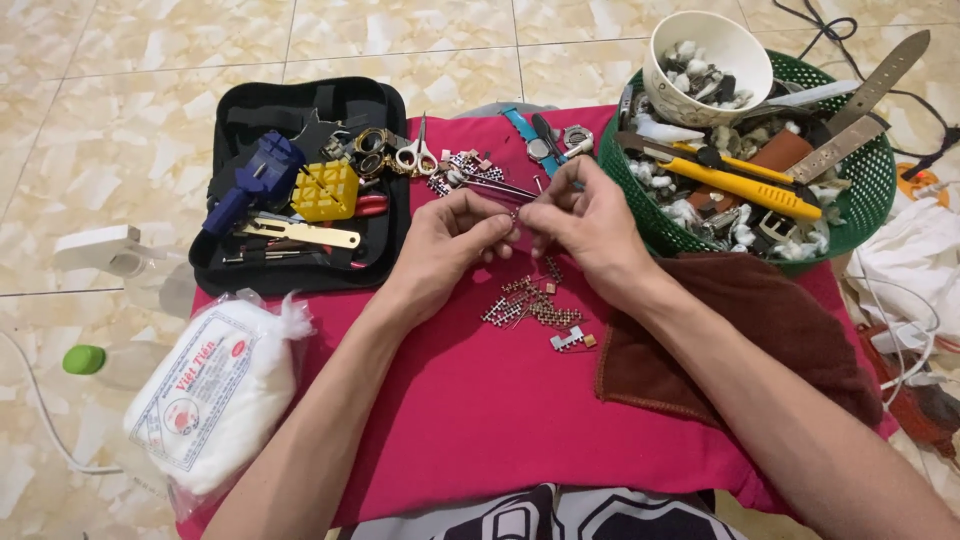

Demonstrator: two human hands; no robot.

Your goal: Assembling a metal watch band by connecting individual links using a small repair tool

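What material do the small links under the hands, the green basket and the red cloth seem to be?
Links: probably metal, silvery and shiny with glints. Basket: likely plastic, a glossy moulded green mesh. Red cloth: woven or knitted fabric, matte, soft folds at the edges. Both hands pinch a small part, too small to judge.

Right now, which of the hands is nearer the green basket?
The right hand: it works just beside the green basket, close to its near rim. The left hand sits farther off, toward the black tool case.
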